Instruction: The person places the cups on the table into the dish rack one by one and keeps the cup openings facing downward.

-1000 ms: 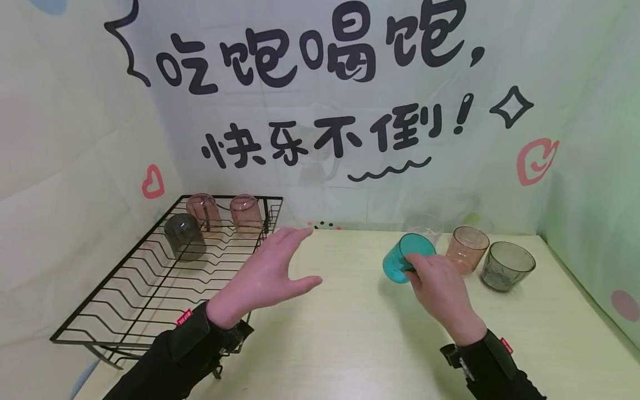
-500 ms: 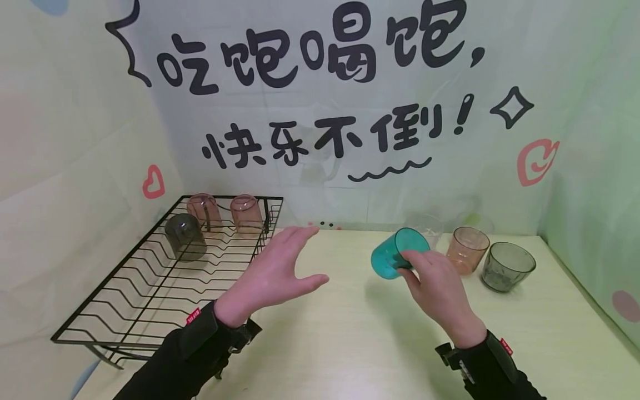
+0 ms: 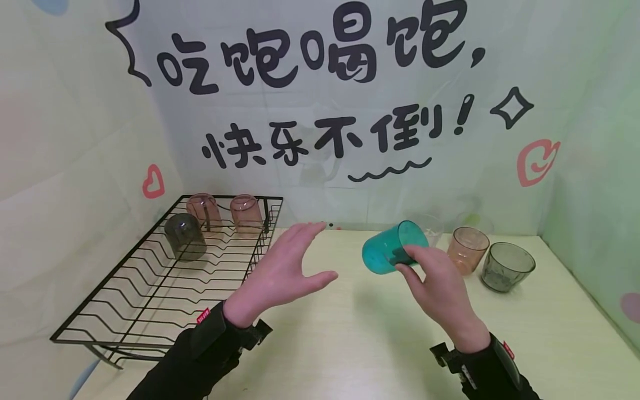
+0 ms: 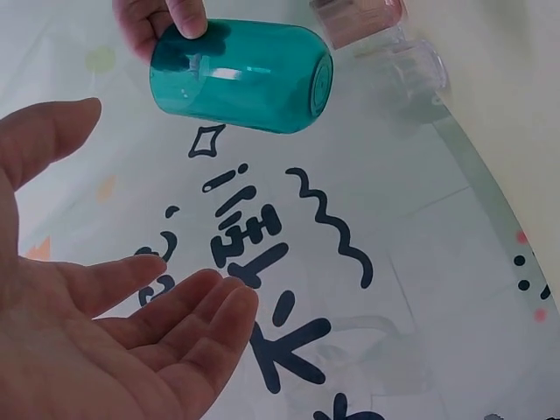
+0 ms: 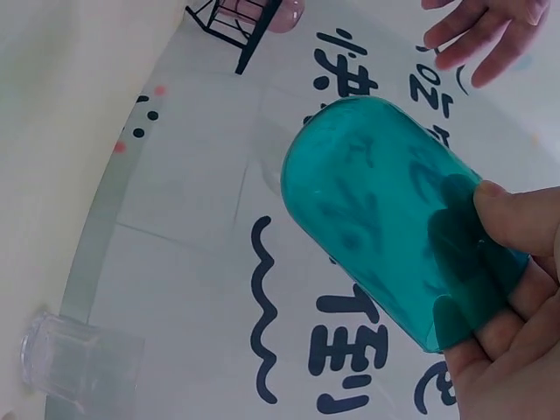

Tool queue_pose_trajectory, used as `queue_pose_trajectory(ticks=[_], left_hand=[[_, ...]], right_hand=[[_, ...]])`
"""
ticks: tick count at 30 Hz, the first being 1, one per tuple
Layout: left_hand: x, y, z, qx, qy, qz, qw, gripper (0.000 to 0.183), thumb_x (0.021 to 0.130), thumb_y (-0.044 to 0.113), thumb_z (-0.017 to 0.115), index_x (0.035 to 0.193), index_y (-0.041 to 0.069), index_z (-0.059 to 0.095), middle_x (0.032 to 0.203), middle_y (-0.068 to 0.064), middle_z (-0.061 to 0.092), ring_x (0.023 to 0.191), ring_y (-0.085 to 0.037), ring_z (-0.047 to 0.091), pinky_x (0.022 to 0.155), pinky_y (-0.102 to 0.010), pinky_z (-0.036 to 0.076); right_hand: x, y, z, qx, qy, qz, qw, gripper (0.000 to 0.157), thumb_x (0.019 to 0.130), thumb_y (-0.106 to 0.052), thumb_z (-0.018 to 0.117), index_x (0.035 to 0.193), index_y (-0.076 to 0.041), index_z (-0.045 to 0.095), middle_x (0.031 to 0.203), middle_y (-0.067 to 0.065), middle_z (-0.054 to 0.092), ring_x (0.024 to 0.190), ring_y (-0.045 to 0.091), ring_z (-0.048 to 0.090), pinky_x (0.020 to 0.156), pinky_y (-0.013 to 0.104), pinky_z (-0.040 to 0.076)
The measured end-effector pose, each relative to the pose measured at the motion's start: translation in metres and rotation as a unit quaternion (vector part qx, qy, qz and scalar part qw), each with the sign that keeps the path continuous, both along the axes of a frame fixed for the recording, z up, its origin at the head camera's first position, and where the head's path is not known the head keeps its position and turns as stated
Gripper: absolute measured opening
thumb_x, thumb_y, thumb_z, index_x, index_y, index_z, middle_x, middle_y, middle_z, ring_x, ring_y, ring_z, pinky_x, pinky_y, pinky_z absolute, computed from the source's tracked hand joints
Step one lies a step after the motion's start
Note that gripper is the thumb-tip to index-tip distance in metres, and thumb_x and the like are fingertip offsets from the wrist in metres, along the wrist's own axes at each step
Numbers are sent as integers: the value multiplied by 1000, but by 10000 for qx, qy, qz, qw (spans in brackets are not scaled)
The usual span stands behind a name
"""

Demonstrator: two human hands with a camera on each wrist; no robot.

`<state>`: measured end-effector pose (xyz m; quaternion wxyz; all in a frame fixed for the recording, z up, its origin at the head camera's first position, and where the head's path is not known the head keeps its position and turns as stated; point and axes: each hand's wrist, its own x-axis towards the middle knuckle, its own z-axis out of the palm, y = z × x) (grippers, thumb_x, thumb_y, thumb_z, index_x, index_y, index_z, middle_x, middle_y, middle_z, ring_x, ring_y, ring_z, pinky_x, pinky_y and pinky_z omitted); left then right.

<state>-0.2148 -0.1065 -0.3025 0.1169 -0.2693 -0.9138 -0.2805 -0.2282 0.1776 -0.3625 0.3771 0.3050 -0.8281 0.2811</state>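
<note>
A teal see-through cup (image 3: 385, 251) is tilted well over in the air above the table, its mouth toward the upper right. My right hand (image 3: 442, 291) grips it near the rim, thumb on one side and fingers on the other, as the right wrist view shows. To the left, my left hand (image 3: 277, 272) hangs in the air with fingers spread and thumb apart, holding nothing. In the left wrist view the cup (image 4: 241, 77) lies sideways beyond the left hand's fingers (image 4: 188, 337), with a gap between them.
On the left a black wire dish rack (image 3: 150, 300) bears two pink cups (image 3: 246, 214) and a dark grey cup (image 3: 185, 238), upside down. At the right back stand a clear cup (image 3: 431, 226), an orange-pink cup (image 3: 467, 251) and a grey-green glass bowl (image 3: 507, 266) on the table (image 3: 340, 344).
My right hand has carried the teal cup leftward and a little up, tipping it further toward lying flat. The left hand has moved slightly right, nearer the cup.
</note>
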Motion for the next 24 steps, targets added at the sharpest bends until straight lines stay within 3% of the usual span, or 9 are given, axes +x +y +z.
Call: queue_pose_trajectory(ticks=[8, 11, 13, 16, 18, 21, 24], left_hand=[[-3, 6, -3, 137, -11, -142, 9998, 79, 83, 36, 80, 147, 7, 44, 145, -9, 49, 135, -28, 41, 110, -47, 36], [-3, 8, -4, 267, 52, -181, 9995, 78, 82, 35, 80, 146, 7, 45, 143, -9, 49, 132, -26, 43, 108, -46, 39], [-3, 10, -5, 391, 80, -214, 9990, 78, 82, 34, 80, 146, 6, 45, 142, -9, 49, 130, -25, 44, 105, -45, 42], [-2, 12, -5, 584, 62, -268, 9979, 78, 82, 33, 81, 146, 6, 44, 142, -9, 48, 127, -23, 46, 100, -42, 46], [-2, 13, -5, 725, 26, -350, 9967, 79, 83, 31, 81, 147, 6, 43, 142, -8, 48, 125, -24, 46, 97, -41, 48], [-2, 15, -5, 883, -30, -463, 9950, 80, 83, 29, 81, 148, 6, 42, 142, -8, 47, 124, -23, 47, 96, -39, 49], [-3, 17, -4, 986, -64, -550, 9936, 81, 82, 28, 81, 148, 6, 41, 142, -8, 47, 124, -23, 47, 96, -38, 49]], right_hand=[[5, -1, 5, -253, 67, 118, 9996, 35, 69, 9, 84, 99, 4, 66, 90, 11, 68, 83, 27, 62, 75, 34, 49], [7, -1, 6, -413, 13, 260, 9988, 24, 87, -14, 76, 100, 4, 67, 91, 12, 68, 85, 27, 62, 79, 27, 47], [8, -1, 7, -570, -18, 337, 9978, 36, 94, -31, 66, 101, 4, 67, 91, 12, 68, 85, 26, 62, 81, 23, 46], [10, -2, 9, -876, -26, 444, 9952, 51, 95, -45, 55, 101, 4, 68, 92, 10, 69, 85, 25, 64, 85, 16, 46], [10, -3, 10, -1101, -70, 552, 9924, 41, 94, -37, 62, 101, 3, 69, 92, 9, 70, 85, 22, 65, 88, 14, 46], [12, -5, 13, -1412, -209, 736, 9870, 18, 87, -7, 75, 101, 2, 69, 93, 9, 70, 86, 15, 65, 91, 14, 47], [15, -8, 16, -1605, -398, 790, 9831, 37, 70, 20, 77, 102, 3, 69, 93, 8, 70, 89, 8, 64, 90, 15, 48]])
